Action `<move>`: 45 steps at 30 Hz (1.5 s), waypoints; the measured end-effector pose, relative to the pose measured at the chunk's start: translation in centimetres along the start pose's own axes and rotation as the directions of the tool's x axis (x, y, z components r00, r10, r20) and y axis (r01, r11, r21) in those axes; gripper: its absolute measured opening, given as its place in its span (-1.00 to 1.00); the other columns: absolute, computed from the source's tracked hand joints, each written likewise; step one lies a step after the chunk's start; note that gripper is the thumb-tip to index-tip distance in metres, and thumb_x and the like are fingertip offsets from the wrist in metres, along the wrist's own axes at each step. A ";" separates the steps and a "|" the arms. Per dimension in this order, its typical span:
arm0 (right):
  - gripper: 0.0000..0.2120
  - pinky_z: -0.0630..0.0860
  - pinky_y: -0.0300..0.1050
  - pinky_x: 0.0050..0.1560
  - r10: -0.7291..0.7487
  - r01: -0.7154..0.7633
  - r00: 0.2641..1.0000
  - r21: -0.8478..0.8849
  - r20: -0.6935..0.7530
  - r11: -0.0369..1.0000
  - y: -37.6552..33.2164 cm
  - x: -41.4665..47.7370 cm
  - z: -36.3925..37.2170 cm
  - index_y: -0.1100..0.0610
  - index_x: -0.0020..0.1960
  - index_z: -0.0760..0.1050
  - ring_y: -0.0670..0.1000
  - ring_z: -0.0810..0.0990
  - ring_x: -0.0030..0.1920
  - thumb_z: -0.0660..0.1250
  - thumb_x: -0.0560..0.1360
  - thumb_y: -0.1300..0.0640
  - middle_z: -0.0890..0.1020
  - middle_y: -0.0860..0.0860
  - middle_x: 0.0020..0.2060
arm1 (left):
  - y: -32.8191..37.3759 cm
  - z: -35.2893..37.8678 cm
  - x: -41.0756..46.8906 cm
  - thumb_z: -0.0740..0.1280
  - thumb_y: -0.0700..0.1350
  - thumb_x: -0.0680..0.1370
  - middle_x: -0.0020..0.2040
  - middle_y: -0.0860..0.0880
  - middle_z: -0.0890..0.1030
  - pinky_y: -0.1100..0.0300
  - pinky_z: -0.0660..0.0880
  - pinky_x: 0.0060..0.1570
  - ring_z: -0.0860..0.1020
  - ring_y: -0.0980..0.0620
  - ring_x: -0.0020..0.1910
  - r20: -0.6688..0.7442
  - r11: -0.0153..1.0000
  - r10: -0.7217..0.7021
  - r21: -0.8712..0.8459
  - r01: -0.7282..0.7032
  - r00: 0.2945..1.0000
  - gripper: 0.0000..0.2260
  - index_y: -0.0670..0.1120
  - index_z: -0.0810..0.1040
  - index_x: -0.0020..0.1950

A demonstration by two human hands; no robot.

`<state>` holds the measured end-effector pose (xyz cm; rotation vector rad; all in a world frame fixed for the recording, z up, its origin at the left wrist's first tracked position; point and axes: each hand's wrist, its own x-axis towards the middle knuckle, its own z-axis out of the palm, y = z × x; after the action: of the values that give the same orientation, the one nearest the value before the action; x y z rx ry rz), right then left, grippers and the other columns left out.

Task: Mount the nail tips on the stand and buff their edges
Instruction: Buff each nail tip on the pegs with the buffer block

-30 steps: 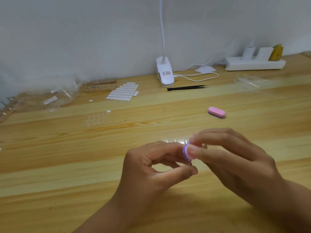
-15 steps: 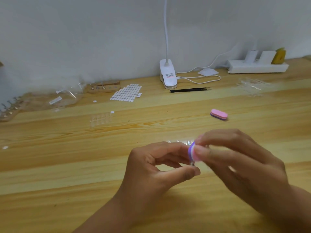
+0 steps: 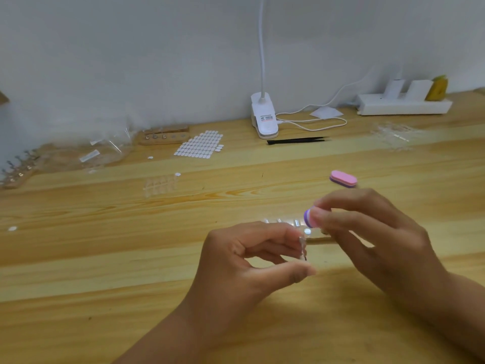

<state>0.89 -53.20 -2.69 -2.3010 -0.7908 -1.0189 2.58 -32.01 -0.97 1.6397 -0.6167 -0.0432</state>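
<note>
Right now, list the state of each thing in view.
Left hand: pinches peg.
Peg: upright, off the table.
Right hand: grips buffer.
Buffer: held above peg.
Spare buffer: lies flat on table.
Tweezers: lie on table.
Power strip: plugs in.

I am wearing the one camera on my head, and it is looking forward and down across the wooden desk [image 3: 105, 271]. It is sitting close over my left hand [image 3: 236, 264] and right hand [image 3: 380, 240], which are filling the lower middle. Farther off it is facing the white wall [image 3: 131, 61], and its wide lens is taking in the desk from side to side.
</note>
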 end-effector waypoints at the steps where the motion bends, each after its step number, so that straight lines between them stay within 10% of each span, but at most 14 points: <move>1: -0.75 0.56 -0.01 -0.03 0.015 -0.015 1.000 0.032 -0.020 0.999 -0.2 0.0 0.0 0.27 0.12 0.62 0.10 0.65 -0.01 0.41 0.45 0.41 0.64 0.16 -0.02 | 0.0 0.0 0.0 0.60 -0.21 0.30 -0.16 0.00 0.72 0.24 0.60 -0.16 0.70 0.04 -0.16 -0.003 1.000 -0.016 -0.004 0.016 1.000 -0.75 -0.05 0.71 -0.06; 14: -0.70 0.51 -0.10 0.12 -0.070 0.072 0.997 0.093 -0.024 0.993 -1.1 -0.5 0.5 0.23 0.15 0.63 0.07 0.62 0.11 0.41 0.45 0.43 0.63 0.10 0.06 | -0.1 0.3 -0.1 0.59 -0.24 0.30 -0.23 -0.11 0.71 0.20 0.60 -0.20 0.69 0.01 -0.27 0.059 0.963 -0.140 -0.224 0.150 0.988 -0.74 -0.07 0.72 -0.04; 18: -0.82 0.56 -0.03 0.19 0.209 -0.201 0.977 0.155 -0.041 0.967 -0.2 -0.1 0.1 0.13 0.10 0.60 -0.07 0.64 0.11 0.43 0.52 0.28 0.66 -0.04 0.02 | -0.1 0.1 -0.1 0.59 -0.22 0.28 -0.23 -0.12 0.71 0.22 0.59 -0.21 0.68 0.00 -0.28 0.054 0.956 -0.156 -0.245 0.164 0.986 -0.73 -0.07 0.72 -0.05; 22: -0.76 0.58 -0.20 0.13 0.507 -0.405 0.859 0.705 0.074 0.582 -1.5 0.6 -0.6 -0.05 0.15 0.59 0.04 0.67 0.11 0.43 0.50 -0.05 0.66 0.00 0.08 | -0.4 0.2 0.3 0.58 -0.22 0.27 -0.22 -0.19 0.70 0.19 0.57 -0.25 0.65 -0.07 -0.30 0.015 0.933 -0.176 -0.316 0.172 0.984 -0.71 -0.09 0.72 -0.03; 31: -0.53 0.61 -0.07 0.07 0.625 -0.469 0.724 0.873 0.293 0.134 -2.3 1.3 -0.9 0.06 0.14 0.65 0.14 0.70 -0.04 0.60 0.30 -0.09 0.70 0.13 -0.04 | -0.8 0.4 0.5 0.45 -0.20 0.43 -0.10 -0.18 0.71 0.19 0.60 -0.20 0.70 -0.11 -0.14 0.005 0.900 -0.229 -0.380 0.213 0.973 -0.81 -0.13 0.71 0.03; 36: -0.53 0.62 -0.10 -0.02 0.599 -0.462 0.723 0.886 0.345 0.047 -2.2 1.3 -1.0 0.05 0.12 0.66 0.10 0.71 -0.09 0.63 0.26 -0.07 0.70 0.11 -0.08 | -0.9 0.5 0.4 0.43 -0.18 0.46 -0.12 -0.16 0.71 0.16 0.60 -0.22 0.70 -0.13 -0.16 0.027 0.906 -0.232 -0.359 0.226 0.972 -0.90 -0.16 0.70 -0.08; 39: -0.61 0.62 -0.16 -0.03 0.589 -0.474 0.748 0.868 0.306 0.151 -2.3 1.2 -0.8 0.01 0.08 0.66 0.01 0.71 -0.09 0.60 0.31 -0.07 0.71 0.04 -0.07 | -0.8 0.6 0.4 0.46 -0.15 0.45 -0.17 -0.15 0.70 0.18 0.59 -0.25 0.69 -0.09 -0.21 -0.008 0.930 -0.198 -0.318 0.185 0.980 -0.90 -0.18 0.70 -0.11; 43: -0.84 0.55 -0.30 0.01 0.376 -0.358 0.925 0.469 0.058 0.808 -2.3 0.5 -0.2 -0.02 0.05 0.65 -0.02 0.67 0.02 0.44 0.47 0.08 0.67 -0.07 -0.01 | -0.6 0.6 0.0 0.44 -0.14 0.45 -0.22 -0.12 0.69 0.24 0.55 -0.28 0.68 -0.04 -0.24 -0.028 0.968 -0.162 -0.201 0.153 0.986 -0.90 -0.11 0.72 -0.11; 45: -0.83 0.50 -0.33 0.03 0.232 -0.228 0.972 0.311 0.025 0.923 -2.0 0.1 0.1 0.04 0.08 0.61 -0.02 0.65 0.06 0.41 0.49 0.16 0.65 -0.05 0.02 | -0.5 0.6 -0.1 0.46 -0.10 0.45 -0.25 -0.10 0.70 0.26 0.54 -0.29 0.69 -0.03 -0.25 -0.020 0.974 -0.149 -0.175 0.144 0.989 -0.91 -0.10 0.72 -0.11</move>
<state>-0.36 -51.65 -2.23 -2.0537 -0.6084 -0.7437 2.44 -32.49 -1.56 1.5116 -0.4524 -0.1724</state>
